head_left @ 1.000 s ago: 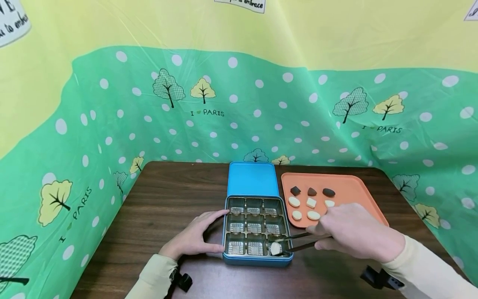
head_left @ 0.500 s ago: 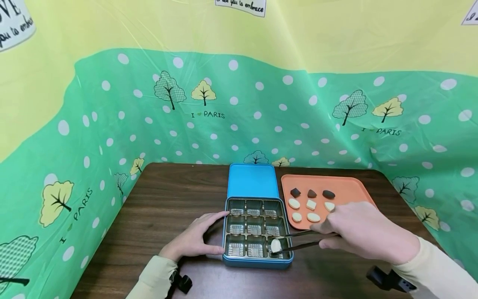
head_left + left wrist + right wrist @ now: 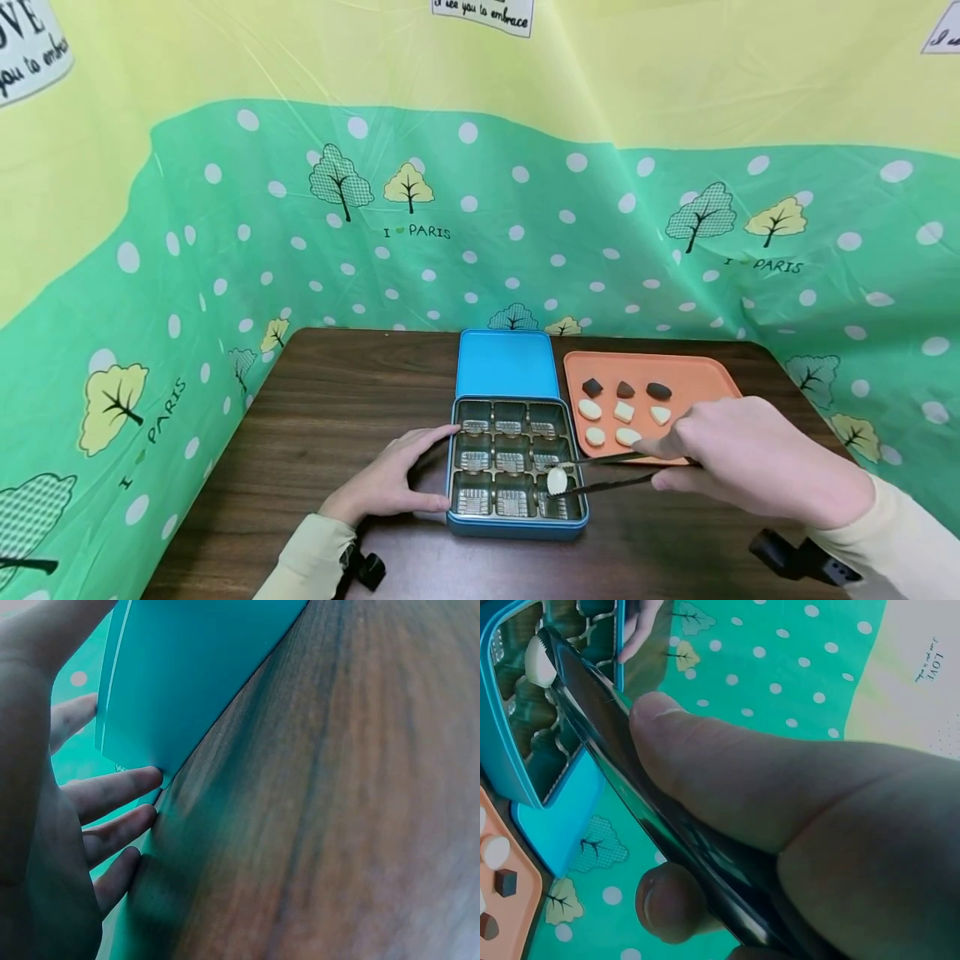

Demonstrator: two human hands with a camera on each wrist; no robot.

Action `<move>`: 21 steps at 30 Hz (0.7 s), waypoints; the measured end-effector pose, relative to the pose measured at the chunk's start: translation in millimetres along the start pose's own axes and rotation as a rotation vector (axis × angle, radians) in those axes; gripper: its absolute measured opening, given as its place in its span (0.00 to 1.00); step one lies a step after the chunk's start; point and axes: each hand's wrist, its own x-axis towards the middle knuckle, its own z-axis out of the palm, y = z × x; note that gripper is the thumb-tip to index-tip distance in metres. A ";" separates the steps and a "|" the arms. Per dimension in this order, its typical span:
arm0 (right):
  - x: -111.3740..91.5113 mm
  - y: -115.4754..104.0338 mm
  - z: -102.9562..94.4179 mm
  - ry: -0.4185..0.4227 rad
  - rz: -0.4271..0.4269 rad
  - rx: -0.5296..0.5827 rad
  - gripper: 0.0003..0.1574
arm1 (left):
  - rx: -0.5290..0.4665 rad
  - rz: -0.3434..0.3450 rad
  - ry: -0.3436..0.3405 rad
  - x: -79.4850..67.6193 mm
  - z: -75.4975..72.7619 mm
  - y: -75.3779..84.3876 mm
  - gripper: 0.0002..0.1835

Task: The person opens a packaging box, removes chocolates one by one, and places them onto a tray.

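My right hand (image 3: 738, 462) grips dark metal tongs (image 3: 615, 484), thumb and fingers on the two arms. Between the tongs' tips is a white rounded chocolate piece (image 3: 557, 481), over the front right compartment of a blue tin (image 3: 517, 528). The right wrist view also shows this white piece (image 3: 540, 661) against the toothed tip. The tin has a divided insert, and its lid (image 3: 507, 364) lies folded back. My left hand (image 3: 393, 477) rests against the tin's left side, thumb near the front corner and fingers spread; the left wrist view shows fingertips (image 3: 146, 778) touching the wall.
An orange tray (image 3: 712, 379) stands right of the tin, bearing dark pieces (image 3: 626, 389) at the back and several white pieces (image 3: 624, 412) in front. The wooden table (image 3: 360, 375) ends at a green printed cloth (image 3: 517, 242).
The tongs and the white piece have risen slightly from the front right compartment, and the tips have spread a little. The right hand has shifted right; the left hand stays still.
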 end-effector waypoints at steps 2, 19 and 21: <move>-1.1 3.3 -1.4 0.000 0.006 0.002 0.16 | 0.006 0.006 0.005 -0.3 0.1 -0.1 0.53; -17.5 52.6 0.7 -0.044 0.245 0.036 0.18 | 0.011 0.012 0.010 -0.6 -0.1 1.1 0.52; -20.7 62.2 3.1 -0.072 0.276 0.057 0.19 | 0.005 0.006 0.008 -0.8 0.0 1.0 0.52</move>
